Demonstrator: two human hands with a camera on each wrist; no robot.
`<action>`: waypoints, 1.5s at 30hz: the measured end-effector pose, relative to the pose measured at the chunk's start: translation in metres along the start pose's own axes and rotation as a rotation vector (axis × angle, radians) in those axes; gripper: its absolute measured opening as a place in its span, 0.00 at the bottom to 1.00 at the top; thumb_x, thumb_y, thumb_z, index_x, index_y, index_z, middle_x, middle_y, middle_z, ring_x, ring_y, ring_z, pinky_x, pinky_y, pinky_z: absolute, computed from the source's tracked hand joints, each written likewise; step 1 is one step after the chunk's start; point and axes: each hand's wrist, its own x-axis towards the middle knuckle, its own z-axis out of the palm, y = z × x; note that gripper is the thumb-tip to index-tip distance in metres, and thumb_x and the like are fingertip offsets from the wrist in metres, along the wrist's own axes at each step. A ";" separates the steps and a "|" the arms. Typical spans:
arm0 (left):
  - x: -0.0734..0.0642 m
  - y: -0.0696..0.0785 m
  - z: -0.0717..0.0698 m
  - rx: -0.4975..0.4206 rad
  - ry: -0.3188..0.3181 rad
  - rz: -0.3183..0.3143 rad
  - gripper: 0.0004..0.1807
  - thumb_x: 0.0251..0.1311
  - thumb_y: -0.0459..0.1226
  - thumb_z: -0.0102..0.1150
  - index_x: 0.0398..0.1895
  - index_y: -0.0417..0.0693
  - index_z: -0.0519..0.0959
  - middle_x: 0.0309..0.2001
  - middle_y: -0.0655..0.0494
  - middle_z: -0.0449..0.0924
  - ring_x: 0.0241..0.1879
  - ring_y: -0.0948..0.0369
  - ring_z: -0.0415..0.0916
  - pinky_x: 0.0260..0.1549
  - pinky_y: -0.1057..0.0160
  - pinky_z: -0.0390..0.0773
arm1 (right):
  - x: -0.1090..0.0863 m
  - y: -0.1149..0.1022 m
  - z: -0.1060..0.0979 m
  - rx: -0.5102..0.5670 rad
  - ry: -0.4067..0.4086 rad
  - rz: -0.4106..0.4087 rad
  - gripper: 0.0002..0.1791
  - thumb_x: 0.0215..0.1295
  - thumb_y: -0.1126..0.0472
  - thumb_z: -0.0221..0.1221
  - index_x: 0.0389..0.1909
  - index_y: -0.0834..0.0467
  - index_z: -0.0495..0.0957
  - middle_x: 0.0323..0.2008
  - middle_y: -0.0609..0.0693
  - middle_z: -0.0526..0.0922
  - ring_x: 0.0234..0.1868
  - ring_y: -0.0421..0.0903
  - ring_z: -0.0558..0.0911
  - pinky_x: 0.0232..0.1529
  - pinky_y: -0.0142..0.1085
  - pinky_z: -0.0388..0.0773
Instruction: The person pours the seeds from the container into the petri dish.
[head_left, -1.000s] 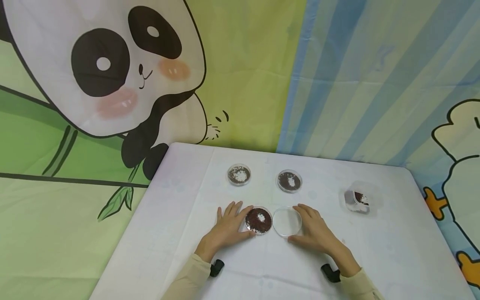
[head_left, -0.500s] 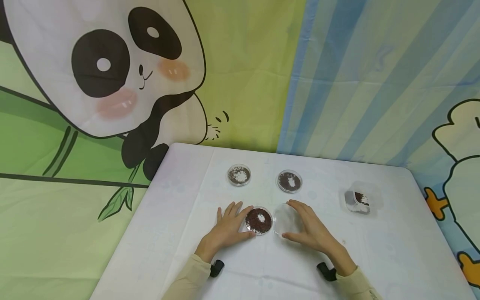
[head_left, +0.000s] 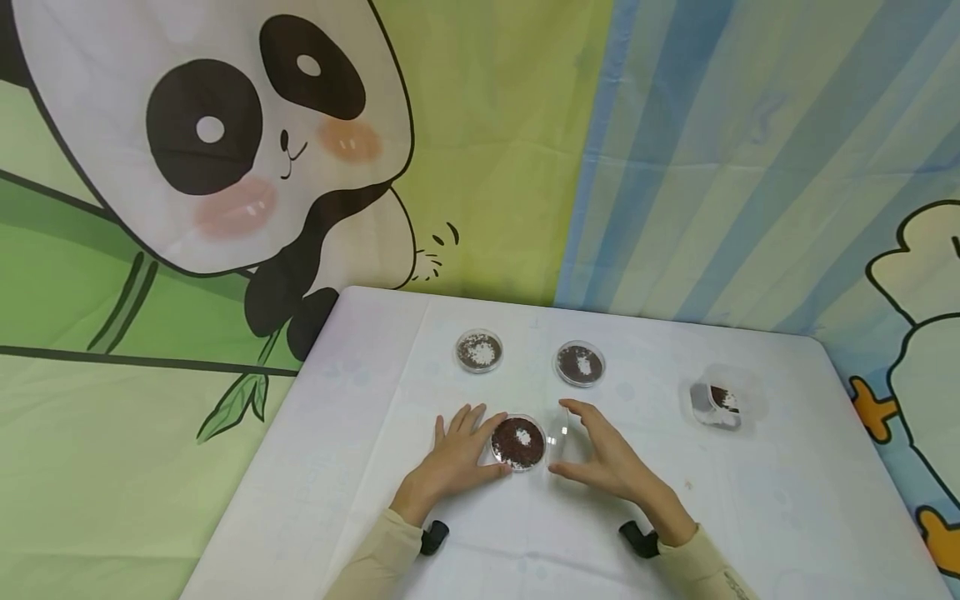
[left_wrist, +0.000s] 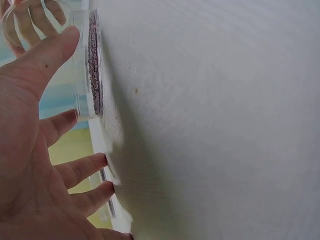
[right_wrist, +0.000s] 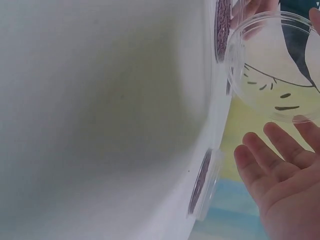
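My left hand (head_left: pixel 452 461) steadies a petri dish (head_left: pixel 517 444) on the table, thumb and index finger at opposite sides of its rim, the other fingers spread on the cloth. Dark red-brown granules fill the dish, with a white patch in the middle. Just right of it, my right hand (head_left: pixel 613 461) holds a clear petri dish lid (head_left: pixel 557 437) by its edge between thumb and index finger. Seen from the head, the lid is tipped steeply up on its side. In the right wrist view the lid (right_wrist: pixel 270 52) is raised off the table, and the remaining fingers extend freely.
Behind the hands stand two more petri dishes, one at the left (head_left: pixel 478 350) and one at the right (head_left: pixel 580 363), both with dark granules and white patches. A clear plastic container (head_left: pixel 715 404) with brown and white contents sits at the right on the white table (head_left: pixel 360 375).
The lid has gone from lying flat-looking beside the dish to standing tilted on edge, and the right hand has moved left with it. The left hand and its dish have stayed put.
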 end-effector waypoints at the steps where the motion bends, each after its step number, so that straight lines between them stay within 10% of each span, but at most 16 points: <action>1: 0.000 0.000 0.000 0.001 0.001 0.001 0.45 0.59 0.61 0.64 0.77 0.60 0.61 0.75 0.40 0.55 0.75 0.39 0.46 0.63 0.24 0.40 | 0.001 -0.001 0.001 0.008 -0.004 -0.004 0.54 0.50 0.41 0.75 0.75 0.52 0.59 0.70 0.52 0.66 0.70 0.54 0.66 0.64 0.54 0.68; 26: 0.002 -0.001 -0.001 0.000 -0.007 0.019 0.47 0.59 0.65 0.61 0.78 0.60 0.59 0.76 0.41 0.53 0.75 0.39 0.44 0.63 0.24 0.41 | 0.021 -0.010 0.025 0.137 -0.064 -0.114 0.53 0.51 0.52 0.78 0.75 0.54 0.59 0.68 0.55 0.65 0.65 0.62 0.69 0.55 0.55 0.77; 45: -0.001 -0.003 -0.001 0.009 -0.022 0.017 0.47 0.60 0.66 0.58 0.79 0.59 0.58 0.77 0.42 0.52 0.75 0.39 0.44 0.63 0.24 0.41 | 0.029 -0.018 0.036 -0.034 -0.097 -0.093 0.54 0.49 0.52 0.78 0.76 0.58 0.60 0.69 0.60 0.63 0.70 0.58 0.63 0.65 0.57 0.66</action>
